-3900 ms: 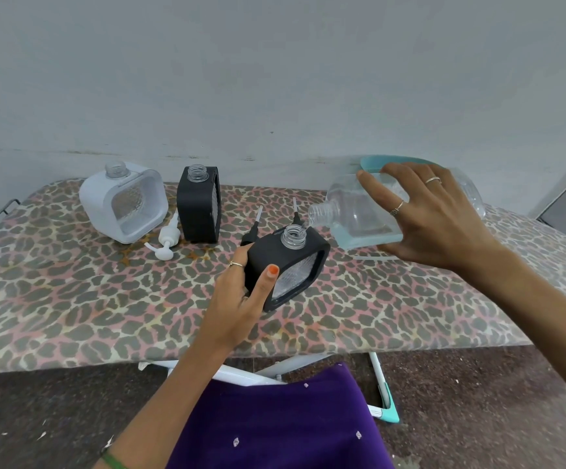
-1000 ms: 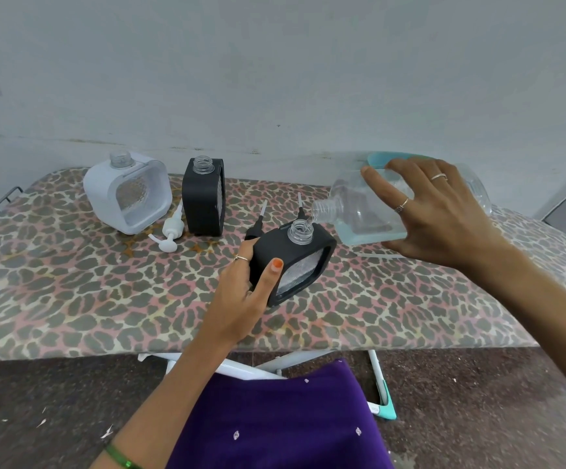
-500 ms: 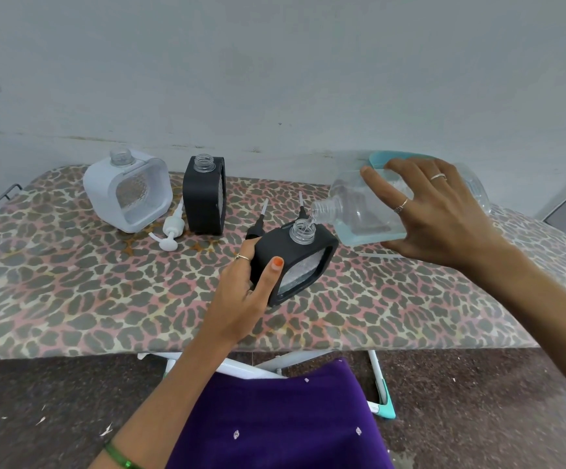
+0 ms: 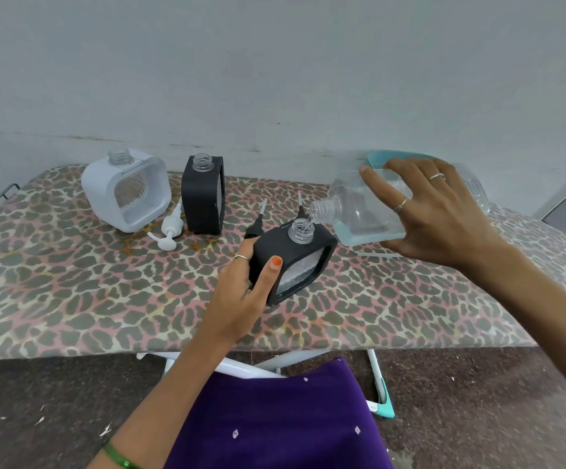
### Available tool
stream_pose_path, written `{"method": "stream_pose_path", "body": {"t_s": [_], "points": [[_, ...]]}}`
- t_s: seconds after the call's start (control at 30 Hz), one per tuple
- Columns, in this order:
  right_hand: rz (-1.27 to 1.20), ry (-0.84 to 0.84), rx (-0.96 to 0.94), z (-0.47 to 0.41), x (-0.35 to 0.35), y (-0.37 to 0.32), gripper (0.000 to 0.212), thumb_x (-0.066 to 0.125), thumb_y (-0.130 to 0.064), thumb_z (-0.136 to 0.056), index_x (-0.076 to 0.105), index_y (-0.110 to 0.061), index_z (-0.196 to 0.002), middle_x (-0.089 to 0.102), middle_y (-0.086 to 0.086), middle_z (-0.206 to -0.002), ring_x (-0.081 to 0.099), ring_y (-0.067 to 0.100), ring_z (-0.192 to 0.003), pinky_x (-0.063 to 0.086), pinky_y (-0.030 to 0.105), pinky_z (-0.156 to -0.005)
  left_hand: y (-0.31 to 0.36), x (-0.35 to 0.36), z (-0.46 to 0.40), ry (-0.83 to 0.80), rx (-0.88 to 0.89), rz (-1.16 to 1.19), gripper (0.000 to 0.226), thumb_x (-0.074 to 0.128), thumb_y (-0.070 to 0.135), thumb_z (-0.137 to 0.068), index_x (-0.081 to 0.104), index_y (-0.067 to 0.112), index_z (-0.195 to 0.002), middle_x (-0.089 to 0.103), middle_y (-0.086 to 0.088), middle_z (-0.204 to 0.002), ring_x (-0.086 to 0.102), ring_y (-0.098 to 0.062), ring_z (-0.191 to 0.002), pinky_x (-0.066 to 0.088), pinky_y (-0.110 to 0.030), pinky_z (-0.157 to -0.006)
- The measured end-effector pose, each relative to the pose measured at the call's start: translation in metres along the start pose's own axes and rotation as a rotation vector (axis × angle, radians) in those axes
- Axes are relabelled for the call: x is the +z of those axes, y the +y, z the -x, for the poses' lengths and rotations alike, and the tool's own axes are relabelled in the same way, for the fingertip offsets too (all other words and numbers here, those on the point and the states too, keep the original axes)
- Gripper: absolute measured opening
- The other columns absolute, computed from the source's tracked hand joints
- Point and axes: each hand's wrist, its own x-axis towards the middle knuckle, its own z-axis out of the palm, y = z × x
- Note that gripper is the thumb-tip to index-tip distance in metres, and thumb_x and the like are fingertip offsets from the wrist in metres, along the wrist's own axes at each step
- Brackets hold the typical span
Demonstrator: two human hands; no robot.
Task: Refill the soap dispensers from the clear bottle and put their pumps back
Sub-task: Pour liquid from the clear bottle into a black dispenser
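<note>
A: Arm poses?
B: Left forearm comes up from bottom centre, left hand [image 4: 241,292] at the near black dispenser [image 4: 295,265]. Right arm enters from the right edge, right hand [image 4: 433,214] raised over the worktop [image 4: 71,299].

A: Left hand grip?
B: Curled round the dispenser's left side, thumb with orange nail on the front face, fingers behind. Dispenser sits on the worktop, tilted slightly, neck open.

A: Right hand?
B: Fingers spread and wrapped over the clear bottle [image 4: 359,214], holding it tipped nearly sideways. Bottle mouth sits right above the dispenser's neck, a thin clear stream running in. Bluish liquid pools in the bottle's low side.

A: Other task items?
B: White dispenser [image 4: 126,191] at back left, second black dispenser [image 4: 203,198] just beside it, both upright, necks open. White pump [image 4: 170,231] lies on the worktop between them. Two black pumps [image 4: 257,225] lie just behind the held dispenser, tubes pointing away, the right one partly hidden.

A: Anything else?
B: Teal rim [image 4: 386,157] behind the bottle, can't tell what it is.
</note>
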Motion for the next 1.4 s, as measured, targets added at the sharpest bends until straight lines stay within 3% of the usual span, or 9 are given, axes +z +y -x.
{"method": "stream_pose_path", "body": {"t_s": [0.53,0.73,1.03,1.27,1.4], "points": [[0.014,-0.026,0.009,0.0015,0.0001,0.0014,0.107,0.087,-0.047,-0.054,0.035,-0.014,-0.140,0.055,0.028,-0.118,0.057,0.046,-0.100,0.046,0.054,-0.084,0.0008,0.0003,0.0002,-0.003,-0.005,0.021,0.025,0.043,0.053,-0.089,0.048,0.040,-0.110,0.066,0.011,-0.098,0.064,-0.015,-0.086,0.053,-0.041,-0.073],[0.007,-0.015,0.010,0.0019,-0.0006,0.0026,0.099,0.083,-0.048,-0.060,0.035,-0.014,-0.140,0.055,0.028,-0.119,0.057,0.046,-0.102,0.045,0.054,-0.085,0.0000,0.0000,0.0008,-0.006,-0.007,0.026,0.026,0.043,0.053,-0.090,0.048,0.040,-0.111,0.066,0.012,-0.099,0.065,-0.015,-0.087,0.055,-0.041,-0.073],[-0.002,0.008,0.011,0.0019,-0.0010,0.0027,0.092,0.076,-0.049,-0.066,0.035,-0.015,-0.141,0.055,0.026,-0.119,0.056,0.044,-0.102,0.044,0.053,-0.086,-0.0012,0.0006,-0.0001,0.007,-0.009,0.031,0.027,0.044,0.053,-0.089,0.049,0.037,-0.110,0.067,0.015,-0.096,0.064,-0.004,-0.090,0.053,-0.022,-0.074],[0.009,0.002,0.003,0.0023,-0.0009,0.0009,0.101,0.085,-0.046,-0.058,0.035,-0.014,-0.141,0.056,0.027,-0.117,0.057,0.044,-0.099,0.045,0.053,-0.084,-0.0001,0.0007,0.0002,0.000,-0.004,0.043,0.032,0.043,0.053,-0.088,0.048,0.033,-0.113,0.066,0.013,-0.101,0.064,-0.003,-0.092,0.052,-0.019,-0.074],[0.016,0.009,0.000,0.0028,-0.0004,0.0003,0.096,0.082,-0.048,-0.063,0.036,-0.014,-0.140,0.056,0.026,-0.117,0.057,0.044,-0.099,0.045,0.052,-0.084,0.0003,0.0004,0.0001,-0.002,0.001,0.044,0.028,0.043,0.053,-0.089,0.048,0.036,-0.111,0.065,0.015,-0.098,0.064,-0.003,-0.091,0.051,-0.017,-0.072]]}}
